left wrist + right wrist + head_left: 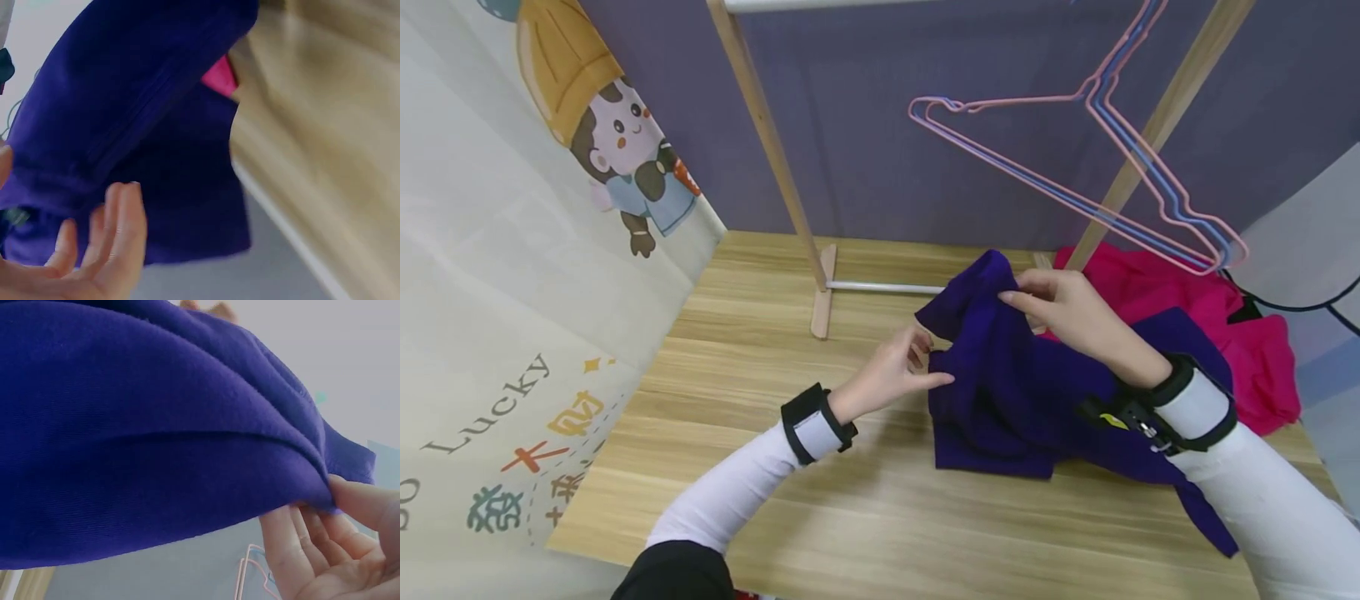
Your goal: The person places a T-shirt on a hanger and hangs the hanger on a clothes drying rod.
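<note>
A dark purple garment (1000, 375) hangs partly lifted over the wooden table, its lower part spread to the right. My right hand (1071, 312) pinches its upper edge between thumb and fingers; the right wrist view shows the purple cloth (156, 437) draping from that pinch. My left hand (891, 373) is at the garment's left side, thumb extended and the other fingers loosely bent. In the left wrist view the left hand (106, 256) has its fingers apart in front of the cloth (181, 187), with nothing gripped.
Pink and blue wire hangers (1097, 100) hang at the upper right, in front of a wooden rack post (1157, 133). A bright pink garment (1262, 367) lies at the table's right. The rack's left post (775, 150) and white lower bar (883, 288) stand behind.
</note>
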{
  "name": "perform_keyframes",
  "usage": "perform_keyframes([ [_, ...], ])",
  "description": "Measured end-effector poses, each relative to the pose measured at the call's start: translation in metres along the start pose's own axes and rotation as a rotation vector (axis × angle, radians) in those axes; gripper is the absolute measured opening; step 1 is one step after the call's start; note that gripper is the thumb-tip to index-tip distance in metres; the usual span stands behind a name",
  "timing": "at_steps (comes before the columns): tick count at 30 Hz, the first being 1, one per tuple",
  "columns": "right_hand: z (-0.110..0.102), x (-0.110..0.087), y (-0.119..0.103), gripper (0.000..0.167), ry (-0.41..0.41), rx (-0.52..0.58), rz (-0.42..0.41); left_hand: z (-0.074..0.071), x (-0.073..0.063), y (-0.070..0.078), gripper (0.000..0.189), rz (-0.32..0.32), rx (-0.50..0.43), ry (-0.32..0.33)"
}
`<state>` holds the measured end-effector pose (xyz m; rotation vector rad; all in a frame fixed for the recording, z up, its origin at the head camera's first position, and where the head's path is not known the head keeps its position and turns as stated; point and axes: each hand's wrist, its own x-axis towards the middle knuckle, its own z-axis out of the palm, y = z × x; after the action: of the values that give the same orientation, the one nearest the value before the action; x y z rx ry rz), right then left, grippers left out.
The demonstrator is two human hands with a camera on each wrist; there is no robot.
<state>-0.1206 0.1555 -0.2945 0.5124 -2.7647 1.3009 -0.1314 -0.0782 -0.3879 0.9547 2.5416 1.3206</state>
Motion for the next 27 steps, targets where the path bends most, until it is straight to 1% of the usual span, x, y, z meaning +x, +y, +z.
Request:
perform_keyframes([
  [2,-0.001,-0.002,0.001,0.019,0.022,-0.018,0.009,0.006,-0.002,-0.005,0.048,-0.071,-0.033,-0.052],
  [4,-0.002,-0.004,0.001,0.020,0.036,-0.024,0.034,0.012,-0.004,-0.011,0.042,-0.107,-0.066,-0.093],
  [5,-0.002,-0.005,0.001,0.022,0.039,-0.021,0.053,0.014,-0.005,-0.014,0.035,-0.106,-0.085,-0.102],
  [6,-0.003,-0.006,0.001,0.023,0.039,-0.018,0.069,0.016,-0.005,-0.017,0.028,-0.096,-0.109,-0.102],
  [8,-0.006,-0.008,0.000,0.024,0.035,-0.001,0.107,0.016,-0.006,-0.021,0.015,-0.073,-0.152,-0.082],
  [9,-0.007,-0.008,-0.001,0.025,0.031,0.013,0.126,0.014,-0.006,-0.021,0.011,-0.058,-0.172,-0.059],
  [11,-0.011,-0.009,-0.004,0.027,0.029,0.020,0.165,0.006,-0.005,-0.020,0.010,-0.052,-0.200,-0.008],
  [12,-0.014,-0.009,-0.005,0.027,0.034,0.015,0.186,0.001,-0.004,-0.018,0.011,-0.061,-0.210,0.018],
  [13,-0.016,-0.009,-0.007,0.028,0.036,0.008,0.204,-0.008,-0.003,-0.011,0.012,-0.081,-0.212,0.033],
  [15,-0.021,-0.008,-0.010,0.029,0.048,-0.005,0.232,-0.022,0.000,-0.005,0.015,-0.099,-0.205,0.069],
  [17,-0.025,-0.007,-0.013,0.029,0.072,0.002,0.233,-0.037,0.004,0.000,0.015,-0.097,-0.197,0.107],
  [18,-0.027,-0.006,-0.014,0.030,0.076,0.016,0.218,-0.045,0.006,0.003,0.015,-0.093,-0.191,0.128],
  [19,-0.029,-0.006,-0.016,0.030,0.079,0.024,0.203,-0.053,0.008,0.006,0.014,-0.085,-0.187,0.147],
  [20,-0.031,-0.005,-0.017,0.030,0.086,0.044,0.183,-0.059,0.011,0.005,0.014,-0.067,-0.180,0.180],
  [24,-0.039,-0.003,-0.023,0.026,0.108,0.125,0.110,-0.089,0.021,0.021,0.009,0.000,-0.173,0.289],
  [27,-0.047,-0.003,-0.029,0.022,0.132,0.158,0.083,-0.111,0.029,0.034,0.008,0.049,-0.144,0.345],
])
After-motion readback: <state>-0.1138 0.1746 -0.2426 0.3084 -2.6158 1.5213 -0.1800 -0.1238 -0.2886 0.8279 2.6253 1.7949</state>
